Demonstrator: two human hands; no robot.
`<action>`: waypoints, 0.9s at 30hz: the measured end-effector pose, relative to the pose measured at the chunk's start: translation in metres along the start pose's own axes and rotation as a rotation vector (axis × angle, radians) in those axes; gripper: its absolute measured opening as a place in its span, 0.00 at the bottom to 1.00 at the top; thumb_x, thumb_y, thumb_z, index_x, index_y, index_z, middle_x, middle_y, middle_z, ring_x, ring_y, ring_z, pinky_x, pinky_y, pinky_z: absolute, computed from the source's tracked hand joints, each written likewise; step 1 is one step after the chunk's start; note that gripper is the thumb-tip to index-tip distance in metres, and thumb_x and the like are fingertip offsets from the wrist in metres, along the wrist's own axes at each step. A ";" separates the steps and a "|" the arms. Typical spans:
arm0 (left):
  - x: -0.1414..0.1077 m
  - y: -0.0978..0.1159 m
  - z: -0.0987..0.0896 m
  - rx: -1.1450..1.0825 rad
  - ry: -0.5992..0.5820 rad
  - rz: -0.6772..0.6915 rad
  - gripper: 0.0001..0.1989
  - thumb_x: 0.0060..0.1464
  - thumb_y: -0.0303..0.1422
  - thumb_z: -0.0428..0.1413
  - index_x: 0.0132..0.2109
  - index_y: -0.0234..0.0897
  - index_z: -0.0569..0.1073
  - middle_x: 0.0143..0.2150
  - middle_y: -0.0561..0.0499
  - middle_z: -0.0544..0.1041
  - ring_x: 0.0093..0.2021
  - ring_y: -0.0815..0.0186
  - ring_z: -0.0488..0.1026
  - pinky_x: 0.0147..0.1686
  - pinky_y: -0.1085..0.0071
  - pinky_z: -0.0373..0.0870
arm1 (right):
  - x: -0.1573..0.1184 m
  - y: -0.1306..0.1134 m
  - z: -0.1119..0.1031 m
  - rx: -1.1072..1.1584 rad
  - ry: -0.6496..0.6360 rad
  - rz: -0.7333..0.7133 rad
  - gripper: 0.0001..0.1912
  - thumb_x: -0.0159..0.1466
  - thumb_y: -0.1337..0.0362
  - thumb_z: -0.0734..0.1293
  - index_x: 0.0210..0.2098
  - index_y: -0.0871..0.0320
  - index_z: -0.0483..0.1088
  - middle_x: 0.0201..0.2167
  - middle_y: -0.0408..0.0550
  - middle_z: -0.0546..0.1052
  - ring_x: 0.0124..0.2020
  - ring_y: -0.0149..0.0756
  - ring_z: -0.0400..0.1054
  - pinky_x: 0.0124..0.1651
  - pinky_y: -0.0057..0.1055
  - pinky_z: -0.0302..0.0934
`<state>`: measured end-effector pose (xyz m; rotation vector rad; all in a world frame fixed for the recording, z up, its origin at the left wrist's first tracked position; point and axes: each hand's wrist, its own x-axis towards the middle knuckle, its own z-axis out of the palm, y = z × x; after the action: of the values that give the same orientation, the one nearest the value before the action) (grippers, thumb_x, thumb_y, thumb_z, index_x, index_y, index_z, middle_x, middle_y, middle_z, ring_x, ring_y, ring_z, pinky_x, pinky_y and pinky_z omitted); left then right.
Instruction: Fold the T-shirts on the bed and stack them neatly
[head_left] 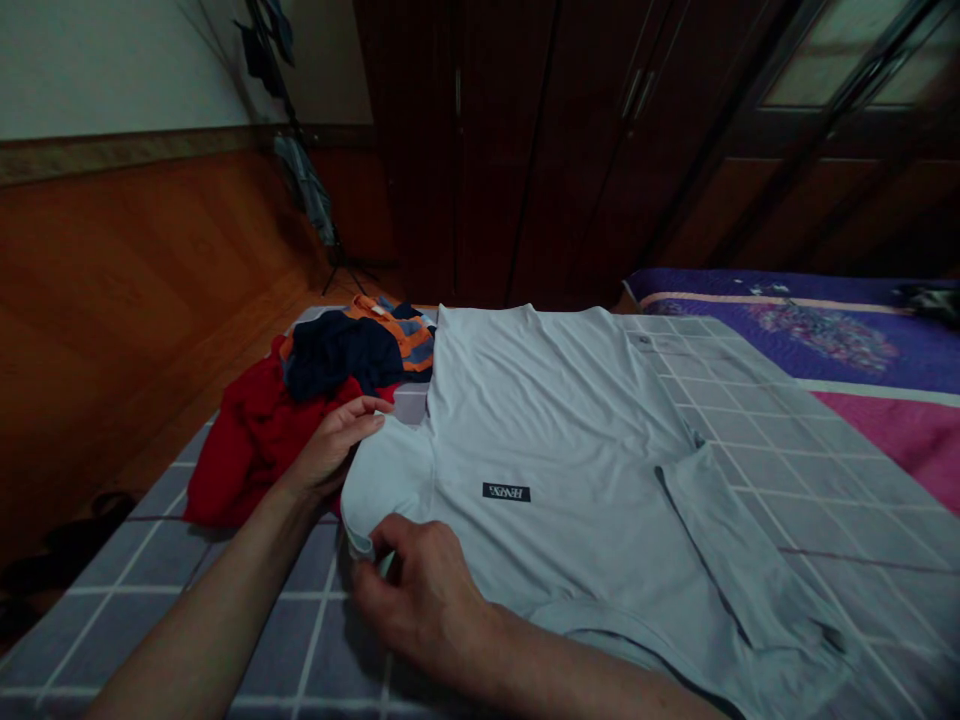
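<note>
Presently on the bed — one pale grey T-shirt (555,420), laid flat on a grey checked blanket (825,480), collar end toward the person, hem toward the dark wardrobe (555,130). A small dark label (506,492) shows on the chest.

Left hand (337,440): fingers loosely spread, resting on the upper edge of the near sleeve (386,475), thumb and fingertips touching the cloth where it meets the pile beside it. Whether it grips or only presses cannot be told.

Right hand (420,590): fingers curled, pinching the cuff end of that same sleeve at its lower corner.

Other sleeve (735,545): already turned in, lying folded over the body of the shirt on the right side.

Clothes pile (300,410), just beside the shirt on the left — a red garment (240,450), a dark navy one (337,355) on top, an orange-and-blue striped piece (409,335) behind. All crumpled, none folded.

State of work, as judged: one sleeve folded in, the second in hand and not yet turned over; the body of the shirt lies at full length, so the lengthwise folds remain, and the pile looks untouched.

Also in view — a purple and pink bedspread (825,340) at far right, wooden floor (150,290) at left.
</note>
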<state>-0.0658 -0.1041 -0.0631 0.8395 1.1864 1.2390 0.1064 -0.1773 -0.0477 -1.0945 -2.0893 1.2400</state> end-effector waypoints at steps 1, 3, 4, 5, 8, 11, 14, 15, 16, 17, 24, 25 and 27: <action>-0.002 -0.002 0.004 -0.006 -0.007 0.003 0.19 0.40 0.35 0.66 0.40 0.34 0.71 0.26 0.54 0.76 0.21 0.70 0.71 0.22 0.77 0.65 | -0.004 0.001 -0.007 0.030 0.020 0.042 0.04 0.55 0.68 0.63 0.27 0.59 0.70 0.19 0.40 0.70 0.20 0.27 0.60 0.25 0.24 0.47; -0.004 -0.005 0.013 0.004 -0.034 0.011 0.18 0.41 0.36 0.65 0.40 0.35 0.72 0.26 0.53 0.76 0.21 0.70 0.71 0.22 0.77 0.65 | -0.013 0.006 -0.021 0.073 0.062 0.137 0.05 0.54 0.69 0.63 0.23 0.59 0.69 0.16 0.39 0.66 0.19 0.26 0.57 0.23 0.23 0.45; -0.004 -0.006 0.017 0.021 -0.050 0.017 0.18 0.42 0.37 0.65 0.40 0.34 0.72 0.27 0.53 0.76 0.21 0.70 0.71 0.22 0.77 0.65 | -0.017 0.010 -0.027 0.094 0.082 0.189 0.06 0.54 0.69 0.62 0.22 0.59 0.68 0.15 0.38 0.63 0.18 0.25 0.56 0.22 0.23 0.44; -0.004 -0.006 0.022 0.044 -0.068 0.028 0.18 0.42 0.37 0.65 0.39 0.34 0.72 0.27 0.53 0.76 0.22 0.70 0.71 0.23 0.77 0.65 | -0.022 0.014 -0.032 0.118 0.095 0.238 0.06 0.54 0.68 0.62 0.21 0.59 0.66 0.14 0.38 0.61 0.17 0.25 0.55 0.21 0.24 0.43; 0.004 -0.004 0.042 0.163 -0.158 0.068 0.17 0.45 0.39 0.63 0.40 0.34 0.71 0.21 0.57 0.72 0.17 0.74 0.66 0.19 0.79 0.60 | -0.038 0.029 -0.041 0.218 0.115 0.332 0.08 0.54 0.65 0.62 0.19 0.59 0.63 0.13 0.37 0.58 0.17 0.25 0.52 0.20 0.24 0.42; 0.017 -0.004 0.071 0.338 -0.260 0.099 0.17 0.50 0.40 0.59 0.43 0.34 0.70 0.17 0.62 0.63 0.12 0.76 0.59 0.13 0.80 0.52 | -0.051 0.044 -0.043 0.271 0.155 0.368 0.11 0.55 0.63 0.61 0.18 0.59 0.61 0.14 0.37 0.57 0.17 0.24 0.50 0.20 0.24 0.41; 0.028 -0.014 0.098 0.462 -0.341 0.074 0.17 0.51 0.39 0.56 0.45 0.34 0.68 0.19 0.60 0.66 0.13 0.74 0.62 0.14 0.79 0.55 | -0.061 0.058 -0.045 0.151 0.195 0.387 0.15 0.57 0.61 0.60 0.16 0.57 0.57 0.14 0.36 0.54 0.18 0.24 0.48 0.21 0.25 0.40; 0.030 -0.019 0.104 0.502 -0.352 0.075 0.17 0.50 0.37 0.56 0.46 0.33 0.68 0.21 0.59 0.68 0.14 0.73 0.63 0.15 0.78 0.57 | -0.064 0.061 -0.046 0.066 0.198 0.373 0.16 0.57 0.61 0.60 0.16 0.57 0.56 0.14 0.36 0.54 0.18 0.25 0.48 0.21 0.26 0.39; 0.032 -0.024 0.107 0.550 -0.350 0.096 0.16 0.51 0.36 0.55 0.46 0.34 0.68 0.22 0.59 0.69 0.15 0.73 0.65 0.16 0.77 0.59 | -0.067 0.064 -0.047 -0.036 0.198 0.347 0.17 0.58 0.60 0.60 0.15 0.57 0.55 0.14 0.37 0.54 0.18 0.25 0.48 0.22 0.26 0.38; 0.032 -0.028 0.107 0.607 -0.338 0.142 0.15 0.51 0.34 0.54 0.47 0.34 0.69 0.23 0.58 0.69 0.17 0.72 0.67 0.19 0.76 0.62 | -0.070 0.066 -0.047 -0.144 0.197 0.313 0.18 0.59 0.60 0.60 0.15 0.58 0.56 0.14 0.38 0.56 0.18 0.25 0.50 0.23 0.27 0.38; 0.028 -0.035 0.068 1.164 -0.181 0.708 0.11 0.57 0.29 0.51 0.45 0.37 0.74 0.44 0.46 0.76 0.48 0.59 0.70 0.49 0.62 0.64 | -0.084 0.063 -0.045 -0.603 0.205 0.092 0.11 0.60 0.69 0.60 0.22 0.57 0.68 0.21 0.44 0.71 0.20 0.31 0.64 0.24 0.30 0.42; 0.029 -0.036 0.063 1.230 -0.213 0.743 0.10 0.56 0.28 0.51 0.44 0.37 0.75 0.45 0.45 0.75 0.51 0.57 0.68 0.52 0.60 0.63 | -0.085 0.060 -0.046 -0.651 0.218 0.051 0.11 0.60 0.69 0.60 0.23 0.57 0.68 0.22 0.44 0.71 0.20 0.32 0.65 0.24 0.30 0.43; 0.033 -0.039 0.057 1.316 -0.272 0.773 0.10 0.56 0.27 0.52 0.43 0.37 0.75 0.46 0.45 0.76 0.53 0.55 0.66 0.54 0.57 0.61 | -0.084 0.056 -0.049 -0.742 0.282 -0.023 0.10 0.60 0.69 0.60 0.23 0.56 0.68 0.22 0.45 0.70 0.22 0.35 0.66 0.24 0.30 0.48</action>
<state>-0.0038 -0.0724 -0.0945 2.5213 1.4402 0.7019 0.2116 -0.2068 -0.0730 -1.4298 -2.3635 0.2379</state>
